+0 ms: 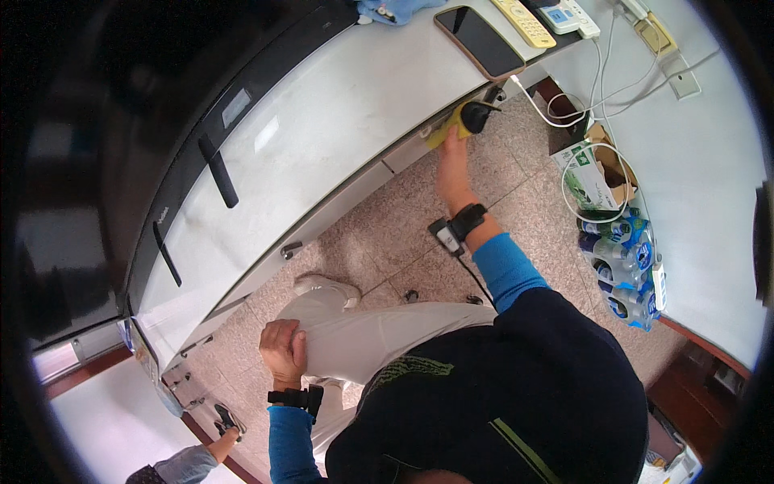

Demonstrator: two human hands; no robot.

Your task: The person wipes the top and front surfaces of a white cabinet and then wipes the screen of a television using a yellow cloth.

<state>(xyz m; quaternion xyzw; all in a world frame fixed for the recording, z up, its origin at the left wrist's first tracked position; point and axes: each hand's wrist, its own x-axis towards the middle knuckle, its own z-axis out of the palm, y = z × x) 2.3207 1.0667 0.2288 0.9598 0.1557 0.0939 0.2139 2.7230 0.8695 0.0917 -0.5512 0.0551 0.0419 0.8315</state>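
My right hand (453, 157) is closed around a yellow bottle (446, 130) with a black top, held beside the front edge of a white cabinet (326, 115), near its right end. My left hand (284, 351) rests at my bent knee, palm down, with its fingers together and the thumb alongside; nothing shows in it, though its underside is hidden. Each wrist wears a black strap; a small device (447, 237) with a cable sits at the right one. A smartphone (479, 42) lies on the cabinet top above the bottle.
A large black television (78, 181) stands on the cabinet. A yellow remote control (525, 23), power adapters (562, 17) and white cables lie at the right. An open carton (589, 175) and packed water bottles (626, 272) stand by the wall. Another person's arm (187, 464) shows at lower left.
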